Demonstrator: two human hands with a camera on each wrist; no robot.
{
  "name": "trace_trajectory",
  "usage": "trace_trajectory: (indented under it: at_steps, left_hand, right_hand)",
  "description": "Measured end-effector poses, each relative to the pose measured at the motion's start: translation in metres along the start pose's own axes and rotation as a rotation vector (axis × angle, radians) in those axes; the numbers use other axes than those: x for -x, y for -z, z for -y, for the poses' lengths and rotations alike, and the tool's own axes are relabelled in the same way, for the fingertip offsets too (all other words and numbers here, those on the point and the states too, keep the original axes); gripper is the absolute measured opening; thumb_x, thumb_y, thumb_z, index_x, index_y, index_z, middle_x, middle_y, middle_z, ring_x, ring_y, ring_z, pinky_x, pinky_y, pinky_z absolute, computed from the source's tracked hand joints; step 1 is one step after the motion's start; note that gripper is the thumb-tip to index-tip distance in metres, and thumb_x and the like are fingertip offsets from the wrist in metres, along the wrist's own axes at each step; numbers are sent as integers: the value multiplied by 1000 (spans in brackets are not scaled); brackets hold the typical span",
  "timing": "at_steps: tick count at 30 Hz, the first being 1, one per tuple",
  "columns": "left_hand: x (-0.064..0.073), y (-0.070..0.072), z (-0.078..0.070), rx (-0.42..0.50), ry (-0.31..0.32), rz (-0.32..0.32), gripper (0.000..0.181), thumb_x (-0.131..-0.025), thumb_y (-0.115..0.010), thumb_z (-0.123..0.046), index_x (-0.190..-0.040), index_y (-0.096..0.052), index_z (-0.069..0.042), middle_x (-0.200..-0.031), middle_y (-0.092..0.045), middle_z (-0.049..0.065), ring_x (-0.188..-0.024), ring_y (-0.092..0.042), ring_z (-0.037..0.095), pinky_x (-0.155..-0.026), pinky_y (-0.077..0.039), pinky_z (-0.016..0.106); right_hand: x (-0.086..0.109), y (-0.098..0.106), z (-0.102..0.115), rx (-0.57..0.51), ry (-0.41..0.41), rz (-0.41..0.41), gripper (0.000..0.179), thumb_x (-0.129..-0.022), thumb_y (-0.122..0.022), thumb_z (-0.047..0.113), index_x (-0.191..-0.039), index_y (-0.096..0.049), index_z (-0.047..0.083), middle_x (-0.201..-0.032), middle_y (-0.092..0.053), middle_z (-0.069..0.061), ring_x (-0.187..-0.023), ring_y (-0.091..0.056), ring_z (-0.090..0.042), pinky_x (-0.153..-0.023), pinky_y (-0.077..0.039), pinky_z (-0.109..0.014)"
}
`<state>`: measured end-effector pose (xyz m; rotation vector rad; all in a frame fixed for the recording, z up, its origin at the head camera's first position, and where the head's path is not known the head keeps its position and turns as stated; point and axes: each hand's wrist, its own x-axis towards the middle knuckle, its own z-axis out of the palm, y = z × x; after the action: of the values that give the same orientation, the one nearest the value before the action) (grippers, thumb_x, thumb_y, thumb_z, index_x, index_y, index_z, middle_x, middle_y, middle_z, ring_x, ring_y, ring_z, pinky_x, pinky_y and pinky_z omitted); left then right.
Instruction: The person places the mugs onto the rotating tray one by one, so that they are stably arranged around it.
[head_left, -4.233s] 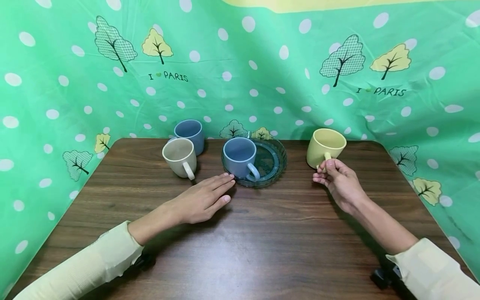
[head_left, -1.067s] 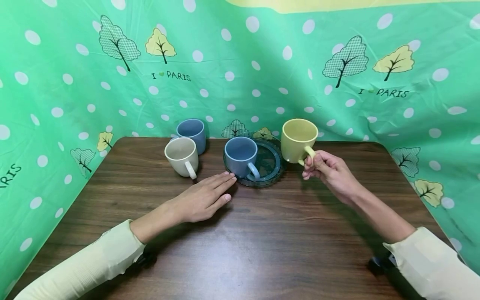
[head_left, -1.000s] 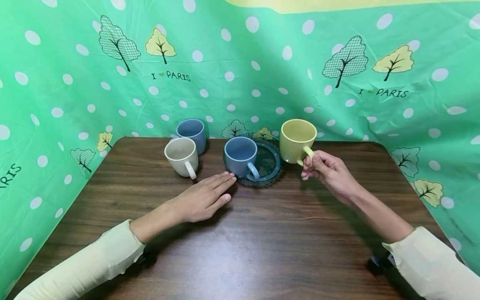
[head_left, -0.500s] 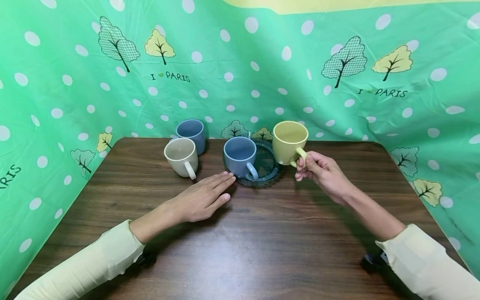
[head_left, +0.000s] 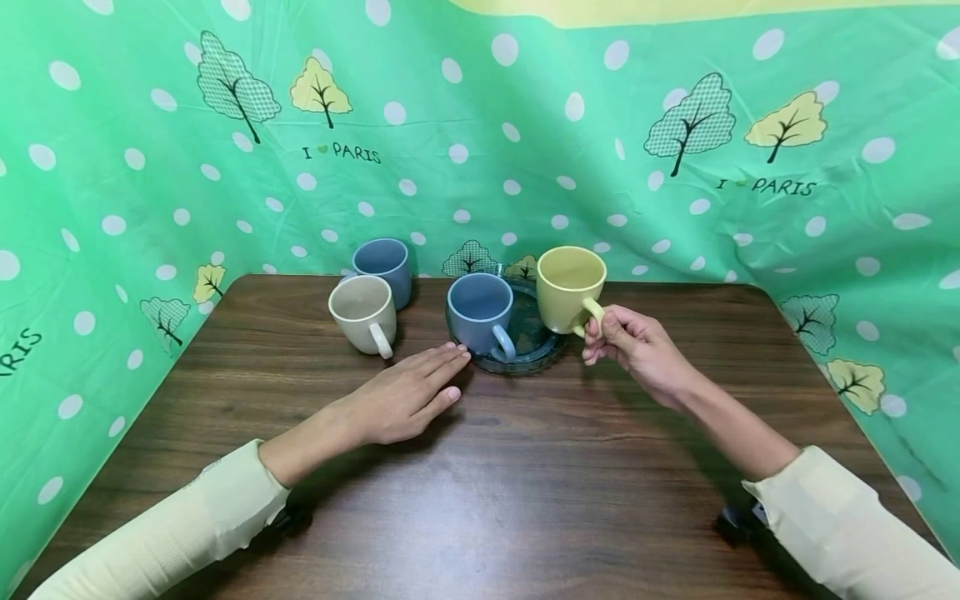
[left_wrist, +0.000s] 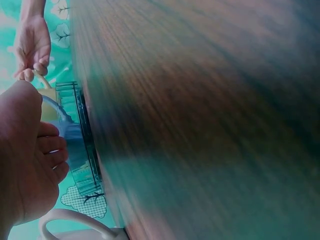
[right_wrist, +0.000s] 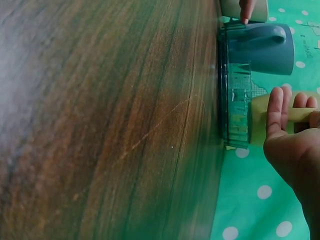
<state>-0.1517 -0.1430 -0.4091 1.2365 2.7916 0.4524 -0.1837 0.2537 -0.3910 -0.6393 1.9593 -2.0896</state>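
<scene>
My right hand (head_left: pixel 637 350) pinches the handle of a yellow mug (head_left: pixel 566 296), held upright over the right side of a dark glass dish (head_left: pixel 540 364). In the right wrist view the yellow mug (right_wrist: pixel 258 117) is level with the dish's rim; whether it touches is unclear. A blue mug (head_left: pixel 476 312) stands in the dish's left part, its handle toward the front right. My left hand (head_left: pixel 408 396) lies with extended fingers, their tips at the dish's front left edge. In the left wrist view, that hand (left_wrist: pixel 32 155) is beside the glass dish (left_wrist: pixel 80 140).
Left of the dish stands a cream mug (head_left: pixel 363 317), with a second blue mug (head_left: pixel 386 271) just behind it. Everything is near the back edge of the brown wooden table (head_left: pixel 480 500). A green dotted curtain (head_left: pixel 450 108) hangs directly behind and along the sides.
My right hand has lifted the yellow mug from the table at the right and carried it left, then slightly down over the dish. The left hand stays in place.
</scene>
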Motion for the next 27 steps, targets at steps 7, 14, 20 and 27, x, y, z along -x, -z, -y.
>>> trace_trajectory:
  at_steps: [7, 14, 20, 27]
  left_hand:
    - [0, 1, -1, 6, 2, 2, 61, -122, -44, -35, -173, -41, -1, -182, -39, 19, -173, -34, 38, -141, -32, 59]
    - [1, 0, 0, 5, 3, -3, 61, -122, -44, -35, -173, -41, 0, -182, -39, 19, -172, -35, 38, -140, -33, 59]
    - [1, -1, 1, 7, 7, -8, 61, -122, -44, -35, -173, -42, -1, -183, -39, 18, -173, -35, 38, -140, -33, 59]
    - [2, 1, 0, 6, 17, -9, 61, -122, -45, -35, -173, -42, -1, -183, -39, 17, -172, -35, 37, -141, -32, 57]
  right_hand:
    - [-2, -4, -1, -15, 6, 14, 30, -122, -47, 23, -111, -67, 3, -103, -69, -3, -92, -75, -16, -88, -68, -29]
    - [-5, -7, -5, -15, -3, 30, 30, -122, -47, 24, -111, -66, 3, -103, -68, -3, -92, -74, -15, -89, -68, -28]
    - [-5, -11, -10, 29, -44, 39, 32, -123, -46, 24, -111, -65, 1, -104, -68, -4, -92, -75, -14, -88, -68, -28]
    - [-7, -15, -12, 61, -90, 27, 34, -124, -45, 25, -112, -62, -2, -106, -67, -9, -92, -75, -14, -88, -68, -29]
